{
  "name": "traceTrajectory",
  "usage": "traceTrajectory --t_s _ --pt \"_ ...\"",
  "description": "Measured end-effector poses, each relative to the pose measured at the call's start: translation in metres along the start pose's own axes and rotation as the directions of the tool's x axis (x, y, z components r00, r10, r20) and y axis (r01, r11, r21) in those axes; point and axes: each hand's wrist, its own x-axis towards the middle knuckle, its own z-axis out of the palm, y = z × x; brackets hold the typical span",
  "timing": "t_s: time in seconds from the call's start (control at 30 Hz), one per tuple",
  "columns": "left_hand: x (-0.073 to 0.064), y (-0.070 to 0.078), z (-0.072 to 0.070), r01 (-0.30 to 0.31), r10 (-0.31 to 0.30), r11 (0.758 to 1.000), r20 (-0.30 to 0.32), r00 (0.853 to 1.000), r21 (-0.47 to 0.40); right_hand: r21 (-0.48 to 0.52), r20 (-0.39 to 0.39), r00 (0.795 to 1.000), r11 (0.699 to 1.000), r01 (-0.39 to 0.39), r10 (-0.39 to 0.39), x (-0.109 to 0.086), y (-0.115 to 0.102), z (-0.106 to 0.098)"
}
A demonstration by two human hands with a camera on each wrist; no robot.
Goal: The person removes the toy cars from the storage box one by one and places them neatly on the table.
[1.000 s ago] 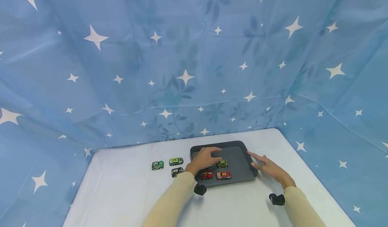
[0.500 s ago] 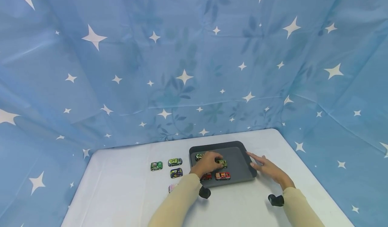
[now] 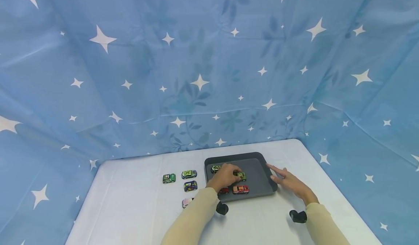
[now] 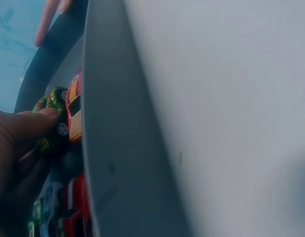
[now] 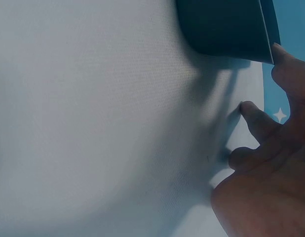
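Note:
My left hand (image 3: pixel 224 176) reaches into the dark grey tray (image 3: pixel 260 189) and pinches a green camouflage toy car (image 3: pixel 241 176) between thumb and fingers. In the left wrist view the thumb lies on that toy car (image 4: pixel 57 98), right beside a red and orange toy car (image 4: pixel 74 111). Behind the hand, a red toy car (image 4: pixel 77 202) is partly covered in the head view. Another green toy car (image 3: pixel 215 169) sits at the tray's back left. My right hand (image 3: pixel 289 181) has its fingers extended at the tray's right rim, thumb and fingertips against the edge.
Left of the tray, on the white table (image 3: pixel 131 208), stand a green toy car (image 3: pixel 169 178), a yellow-green toy car (image 3: pixel 189 174), a blue toy car (image 3: pixel 190 186) and a pink and white toy car (image 3: pixel 187 202), half behind my left sleeve. A blue star-patterned curtain (image 3: pixel 209 74) hangs behind.
My left hand has lowered from above the tray onto the green camouflage toy car and now pinches it. The right hand stays at the tray's rim.

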Motion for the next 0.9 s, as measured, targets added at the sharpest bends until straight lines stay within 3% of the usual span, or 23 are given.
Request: traceTrajectory --t_s 0.2,0.43,0.7,0.9 --pt "-0.007 -0.006 -0.007 -0.028 0.026 0.997 -0.028 0.999 -0.072 0.013 0.007 1.0 1.0 -0.01 0.01 -0.001 0.0 0.005" --pt "-0.016 -0.015 -0.028 -0.058 0.046 0.982 -0.076 0.996 -0.178 -0.019 -0.001 1.0 1.0 -0.008 0.008 0.0 0.001 0.006" --pt "-0.027 -0.022 -0.056 -0.024 0.008 0.98 -0.082 0.997 -0.197 -0.037 0.004 1.0 0.999 -0.02 0.02 0.001 0.002 0.002" --pt "-0.033 -0.03 -0.073 -0.032 0.015 0.983 -0.097 0.995 -0.181 -0.034 -0.002 1.0 0.999 -0.022 0.022 0.002 0.005 -0.001"
